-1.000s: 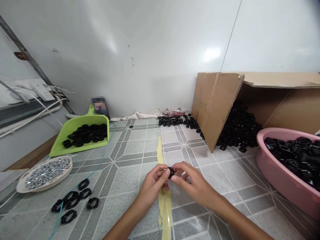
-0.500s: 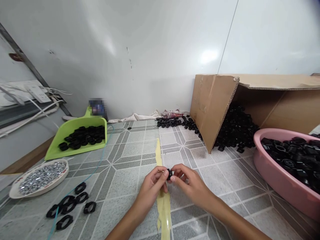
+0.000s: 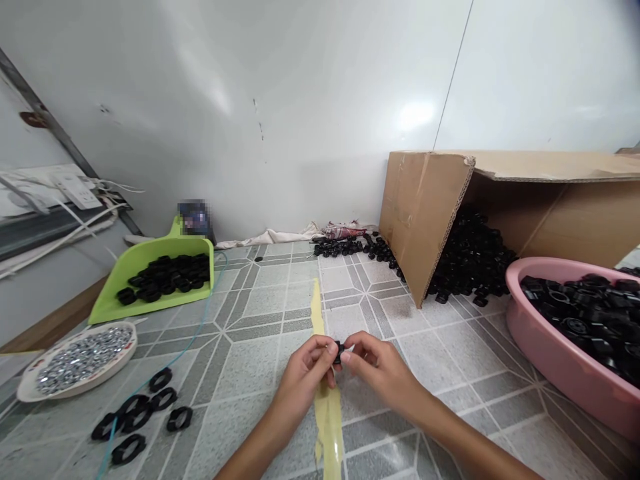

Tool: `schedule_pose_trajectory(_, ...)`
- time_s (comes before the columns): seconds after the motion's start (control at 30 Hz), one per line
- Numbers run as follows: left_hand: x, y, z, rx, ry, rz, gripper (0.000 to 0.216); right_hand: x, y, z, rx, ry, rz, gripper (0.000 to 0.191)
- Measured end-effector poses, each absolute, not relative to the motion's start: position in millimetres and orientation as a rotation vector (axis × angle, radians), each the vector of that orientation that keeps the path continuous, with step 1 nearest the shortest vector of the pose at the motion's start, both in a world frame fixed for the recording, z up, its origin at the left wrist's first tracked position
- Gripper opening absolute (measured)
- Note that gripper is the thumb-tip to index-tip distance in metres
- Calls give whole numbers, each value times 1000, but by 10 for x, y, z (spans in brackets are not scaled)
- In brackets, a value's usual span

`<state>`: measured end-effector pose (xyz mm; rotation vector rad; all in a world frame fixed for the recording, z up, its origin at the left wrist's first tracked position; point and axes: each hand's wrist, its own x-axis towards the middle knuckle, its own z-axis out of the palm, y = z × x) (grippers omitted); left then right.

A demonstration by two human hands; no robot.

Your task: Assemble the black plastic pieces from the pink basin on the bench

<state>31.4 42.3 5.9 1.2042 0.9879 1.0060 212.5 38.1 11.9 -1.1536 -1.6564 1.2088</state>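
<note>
A small black plastic ring-like part (image 3: 339, 353) is pinched between my two hands, over the yellow tape strip (image 3: 329, 420) on the patterned surface. My left hand (image 3: 311, 365) grips its left side with thumb and fingers. On the other side, my right hand (image 3: 376, 362) has its thumb and fingertips closed on the part's edge. Fingers cover much of the part, so its details are hidden. Several loose black rings (image 3: 136, 413) lie to the left of my left forearm.
At left, a white dish (image 3: 127, 353) holds small shiny metal pieces, near a green dustpan (image 3: 107, 293) of black rings. A thin blue cord (image 3: 193, 337) crosses there. Rightward, a tipped cardboard box (image 3: 425, 220) spills black parts (image 3: 470, 263); a pink basin (image 3: 530, 333) holds more.
Both hands stay in nearly the same place on the black ring-like part. The part appears slightly turned between the fingers, and the right fingers have shifted a little.
</note>
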Motion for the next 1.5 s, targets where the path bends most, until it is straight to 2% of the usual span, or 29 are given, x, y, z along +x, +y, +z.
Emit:
schedule_pose_trajectory(0.1,312,422,59,1206,995,1017,35,2121,380,110,-1187,-1651,1192,40)
schedule_pose_trajectory(0.2,307,427,42,1210,993,1004,36,2115,362,149,-1121,-1660,1181,27)
schedule_pose_trajectory(0.33,310,425,19,1227,965,994,36,2083,300,206,-1147,-1764,1111,22)
schedule_pose_trajectory(0.6,379,365,-50,1291,1019,1011,39,2028,220,162,-1272,-1902,998,32)
schedule_pose_trajectory(0.77,454,258,-72,1277,1073,1078,38,1978,221,136,-1286,-1750,1107,35)
schedule_pose_trajectory(1.0,446,189,-47,1368,1172,1131,31,1940,269,38,-1260,-1434,1436,36)
schedule_pose_trajectory(1.5,451,246,-61,1344,1085,1095,32,1997,325,20,-1122,-1304,1578,39)
